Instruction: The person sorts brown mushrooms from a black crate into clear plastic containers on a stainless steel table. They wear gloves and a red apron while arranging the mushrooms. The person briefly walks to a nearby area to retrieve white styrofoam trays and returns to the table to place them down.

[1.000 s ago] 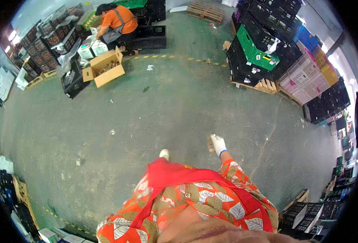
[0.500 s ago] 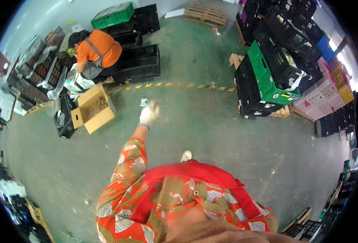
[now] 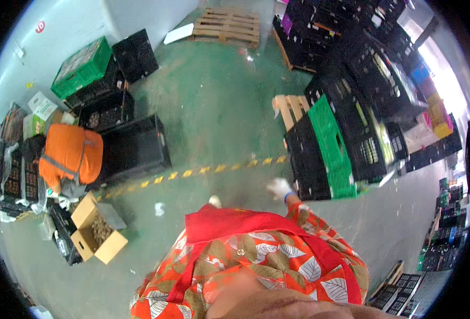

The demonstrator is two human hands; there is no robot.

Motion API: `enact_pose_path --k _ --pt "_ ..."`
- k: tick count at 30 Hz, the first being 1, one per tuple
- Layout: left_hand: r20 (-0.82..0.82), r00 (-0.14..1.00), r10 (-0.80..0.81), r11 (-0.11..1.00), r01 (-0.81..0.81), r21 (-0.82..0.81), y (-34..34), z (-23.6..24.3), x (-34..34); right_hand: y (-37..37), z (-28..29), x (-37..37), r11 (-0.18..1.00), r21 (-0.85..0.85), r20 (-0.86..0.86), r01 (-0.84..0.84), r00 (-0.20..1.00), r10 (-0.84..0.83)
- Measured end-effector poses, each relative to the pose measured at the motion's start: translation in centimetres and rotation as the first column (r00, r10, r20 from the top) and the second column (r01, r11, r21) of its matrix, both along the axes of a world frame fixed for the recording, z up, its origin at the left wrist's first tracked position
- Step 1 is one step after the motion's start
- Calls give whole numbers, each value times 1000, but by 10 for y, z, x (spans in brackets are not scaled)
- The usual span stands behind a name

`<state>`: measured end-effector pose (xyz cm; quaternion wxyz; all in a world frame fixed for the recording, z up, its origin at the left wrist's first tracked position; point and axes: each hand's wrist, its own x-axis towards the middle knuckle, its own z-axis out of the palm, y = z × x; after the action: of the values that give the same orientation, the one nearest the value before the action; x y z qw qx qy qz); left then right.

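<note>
My right hand, in a white glove with a blue band at the wrist, swings out in front over the green floor. It is beside the stacked black crates and a green crate on my right, with a gap to the floor. Its fingers are smeared by motion, and nothing shows in them. My left hand is out of view. The tip of a pale shoe shows beyond my red apron.
A person in an orange top bends over at the left beside a long black crate. An open cardboard box of brown produce stands near them. Yellow-black tape crosses the floor. A wooden pallet lies far ahead.
My left hand has gone out of view, and my right hand has come into it. The view has turned right and moved forward, bringing the right-hand crates closer.
</note>
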<state>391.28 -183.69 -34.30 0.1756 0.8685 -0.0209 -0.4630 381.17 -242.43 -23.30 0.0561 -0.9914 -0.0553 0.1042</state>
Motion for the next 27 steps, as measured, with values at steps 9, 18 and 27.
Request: enact_pose_path --k 9,18,27 --pt "586 742 325 604 314 -732 -424 304 513 -81 -32 112 624 187 -633 759 579 -514" --pt "120 744 -658 753 651 91 -327 31 587 -251 -12 478 164 555 -641 815 545 -540" --pt "-144 966 214 973 -198 121 -309 10 684 -313 36 852 -169 710 -648 684 540 -537"
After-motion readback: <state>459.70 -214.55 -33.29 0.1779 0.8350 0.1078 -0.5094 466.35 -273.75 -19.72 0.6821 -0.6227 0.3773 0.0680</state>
